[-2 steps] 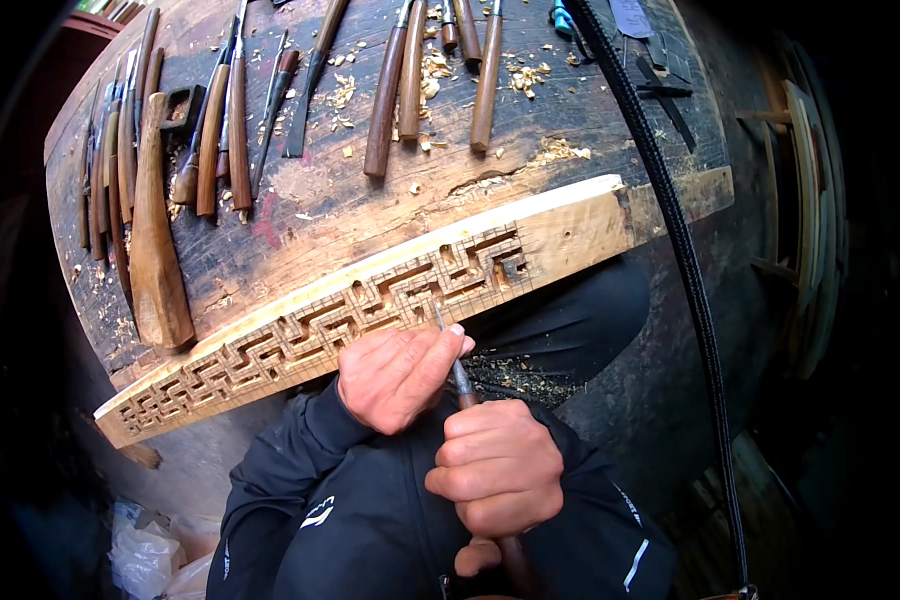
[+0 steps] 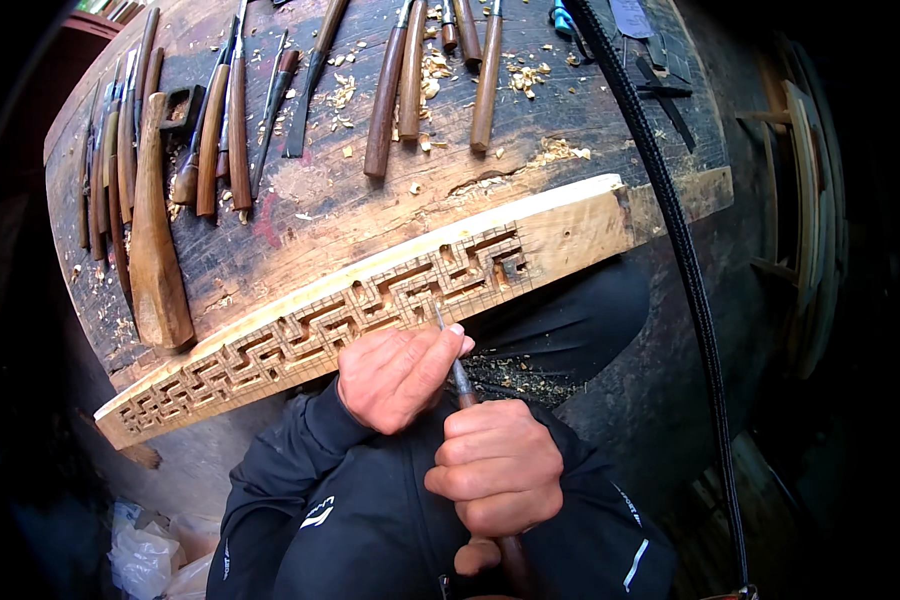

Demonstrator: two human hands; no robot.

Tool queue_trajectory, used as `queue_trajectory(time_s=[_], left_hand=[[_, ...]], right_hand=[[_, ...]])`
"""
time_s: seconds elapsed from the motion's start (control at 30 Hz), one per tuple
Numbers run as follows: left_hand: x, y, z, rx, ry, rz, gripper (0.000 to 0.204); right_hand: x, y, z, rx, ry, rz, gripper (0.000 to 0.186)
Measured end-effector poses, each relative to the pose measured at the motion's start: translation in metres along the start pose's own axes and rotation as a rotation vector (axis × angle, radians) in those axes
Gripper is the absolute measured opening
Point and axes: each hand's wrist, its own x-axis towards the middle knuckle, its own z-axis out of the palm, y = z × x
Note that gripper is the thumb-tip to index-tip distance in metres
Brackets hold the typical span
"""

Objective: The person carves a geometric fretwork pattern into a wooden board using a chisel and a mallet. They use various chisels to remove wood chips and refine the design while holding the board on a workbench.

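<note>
A long pale wooden board (image 2: 580, 226) lies aslant along the near side of the workbench, its face carved with a stepped fretwork pattern over pencilled grid lines. My right hand (image 2: 498, 465) is wrapped around the dark wooden handle of a carving chisel (image 2: 461, 382). Farther up the tool, my left hand (image 2: 395, 378) grips the metal shank with thumb and fingers, and it rests against the board's near edge. The chisel's narrow tip meets the lower part of the carving, right of the middle. Its cutting edge is too small to make out.
Several chisels (image 2: 385, 110) lie across the worn workbench (image 2: 350, 210) among wood shavings. A wooden mallet (image 2: 160, 270) lies at the left. One black braided cord (image 2: 682, 240) crosses the right side. Chips lie on my dark trousers (image 2: 570, 310). Plastic bags (image 2: 145, 550) sit lower left.
</note>
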Motion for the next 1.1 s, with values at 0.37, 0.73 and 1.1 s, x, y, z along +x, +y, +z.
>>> queue_trajectory(time_s=[0.37,0.73,1.1], left_hand=[[0.006,-0.004,-0.002,-0.026,-0.011,0.026,0.046],[0.006,0.002,-0.001,-0.020,-0.058,0.018,0.051],[0.010,0.000,0.003,0.030,-0.057,0.077,0.055]], right_hand=[[-0.009,0.007,0.004,-0.055,0.092,-0.066,0.068],[-0.014,-0.007,0.001,-0.102,0.029,-0.015,0.066],[-0.023,-0.013,0.005,-0.154,0.087,-0.056,0.064]])
